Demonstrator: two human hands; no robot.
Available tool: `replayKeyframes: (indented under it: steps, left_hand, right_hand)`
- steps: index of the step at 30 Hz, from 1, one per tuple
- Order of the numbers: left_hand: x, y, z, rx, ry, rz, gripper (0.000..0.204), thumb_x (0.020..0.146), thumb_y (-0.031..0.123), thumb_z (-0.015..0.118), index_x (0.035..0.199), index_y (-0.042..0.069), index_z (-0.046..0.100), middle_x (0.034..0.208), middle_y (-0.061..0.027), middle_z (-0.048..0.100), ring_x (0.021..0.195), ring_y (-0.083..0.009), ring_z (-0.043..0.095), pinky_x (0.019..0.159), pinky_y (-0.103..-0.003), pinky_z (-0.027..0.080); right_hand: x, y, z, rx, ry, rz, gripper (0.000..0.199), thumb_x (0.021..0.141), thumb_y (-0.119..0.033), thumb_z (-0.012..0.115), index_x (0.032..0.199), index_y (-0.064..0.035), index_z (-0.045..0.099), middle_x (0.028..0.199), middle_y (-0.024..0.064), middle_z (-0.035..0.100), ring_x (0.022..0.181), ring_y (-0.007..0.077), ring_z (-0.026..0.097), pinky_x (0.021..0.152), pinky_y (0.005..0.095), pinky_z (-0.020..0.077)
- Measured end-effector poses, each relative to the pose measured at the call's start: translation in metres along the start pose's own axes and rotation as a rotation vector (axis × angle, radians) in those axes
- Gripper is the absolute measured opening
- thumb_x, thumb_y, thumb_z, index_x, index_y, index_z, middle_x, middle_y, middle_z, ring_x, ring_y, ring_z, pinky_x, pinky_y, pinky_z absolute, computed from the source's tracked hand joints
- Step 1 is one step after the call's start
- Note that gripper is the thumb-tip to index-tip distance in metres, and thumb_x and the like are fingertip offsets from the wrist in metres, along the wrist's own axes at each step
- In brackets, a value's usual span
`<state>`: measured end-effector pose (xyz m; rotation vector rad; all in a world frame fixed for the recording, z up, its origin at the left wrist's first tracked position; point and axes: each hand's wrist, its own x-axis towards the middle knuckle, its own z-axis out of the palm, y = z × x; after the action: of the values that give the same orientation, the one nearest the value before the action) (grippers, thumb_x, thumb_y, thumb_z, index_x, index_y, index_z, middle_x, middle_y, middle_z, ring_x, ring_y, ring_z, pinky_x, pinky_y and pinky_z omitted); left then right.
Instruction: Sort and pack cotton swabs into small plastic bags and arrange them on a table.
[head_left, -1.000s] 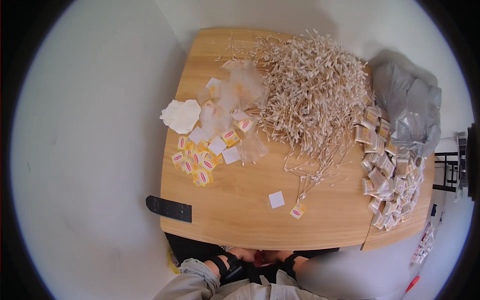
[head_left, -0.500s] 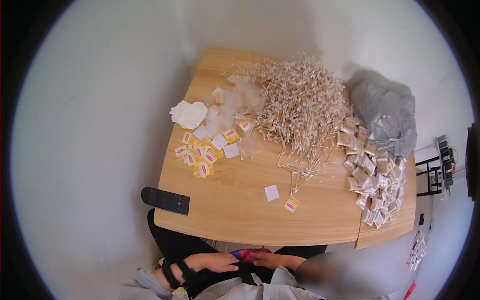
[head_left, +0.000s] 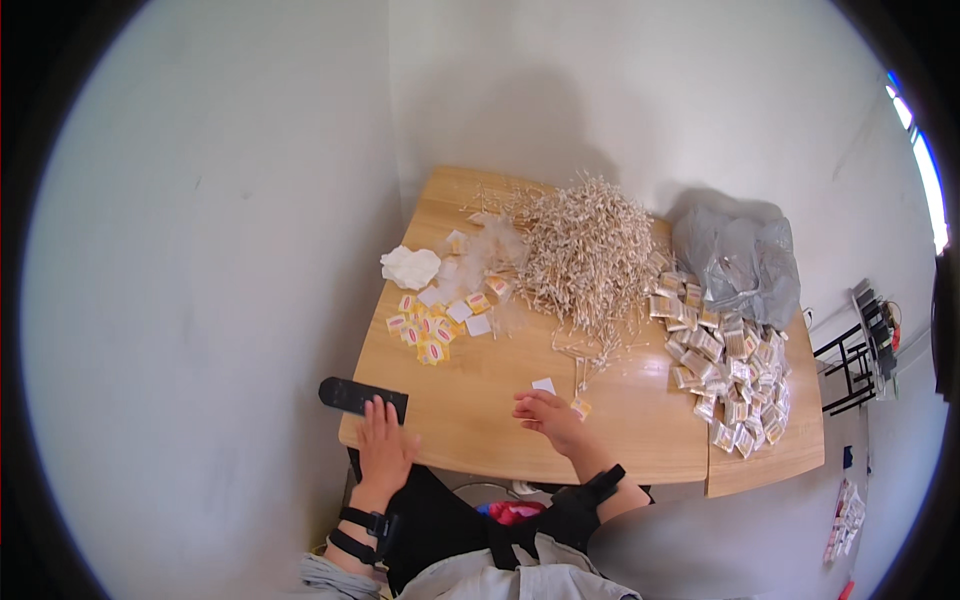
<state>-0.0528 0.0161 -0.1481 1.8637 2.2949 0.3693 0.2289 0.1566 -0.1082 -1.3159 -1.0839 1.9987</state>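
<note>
Both hands risen onto table | left hand (head_left: 383, 445) flat, empty | right hand (head_left: 548, 417) loose, empty | two sachets (head_left: 581, 408)

On the wooden table (head_left: 500, 440), the left hand (head_left: 383, 447) rests flat just beside a black remote (head_left: 362, 397), while the right hand (head_left: 548, 415) touches a small yellow packet (head_left: 581, 408) nearby.
</note>
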Motion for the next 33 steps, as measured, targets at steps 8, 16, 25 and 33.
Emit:
replayKeyframes:
  steps: [8, 16, 25, 33]
  left_hand:
    - [0.013, 0.027, 0.022, -0.069, -0.094, 0.021, 0.1, 0.083, 0.058, 0.06, 0.146, -0.008, 0.021, 0.156, -0.0272, 0.012, 0.147, -0.0384, 0.006, 0.115, -0.059, 0.007]
    - [0.07, 0.034, 0.025, -0.178, 0.023, 0.149, 0.086, 0.083, 0.05, 0.063, 0.142, -0.005, 0.032, 0.152, -0.0298, 0.02, 0.143, -0.0445, 0.015, 0.114, -0.058, 0.013]
    - [0.079, 0.043, 0.021, -0.088, 0.0, 0.081, 0.084, 0.081, 0.041, 0.066, 0.143, -0.004, 0.032, 0.154, -0.0249, 0.021, 0.145, -0.0388, 0.016, 0.115, -0.056, 0.014]
    - [0.061, 0.077, 0.026, -0.114, 0.004, 0.196, 0.083, 0.083, 0.036, 0.067, 0.146, -0.002, 0.028, 0.155, -0.0246, 0.018, 0.145, -0.038, 0.015, 0.116, -0.054, 0.015]
  right_hand:
    - [0.109, 0.004, 0.034, -0.364, 0.145, -0.368, 0.024, 0.094, -0.015, 0.058, 0.116, -0.0049, 0.06, 0.099, 0.0051, 0.063, 0.093, 0.0139, 0.062, 0.073, 0.0266, 0.0509]
    - [0.22, -0.044, 0.009, -1.055, 0.253, -1.017, 0.027, 0.086, -0.001, 0.058, 0.112, -0.0076, 0.064, 0.099, 0.0153, 0.058, 0.089, 0.0327, 0.057, 0.078, 0.0388, 0.0497]
    - [0.178, -0.076, -0.035, -0.724, 0.476, -0.804, 0.027, 0.088, -0.006, 0.062, 0.115, -0.0066, 0.062, 0.107, 0.0095, 0.056, 0.094, 0.02, 0.058, 0.076, 0.0296, 0.0484]
    - [0.002, 0.014, -0.066, -0.858, 0.625, -0.492, 0.036, 0.081, -0.006, 0.069, 0.116, -0.0079, 0.062, 0.102, 0.0086, 0.054, 0.087, 0.0179, 0.057, 0.073, 0.0291, 0.0488]
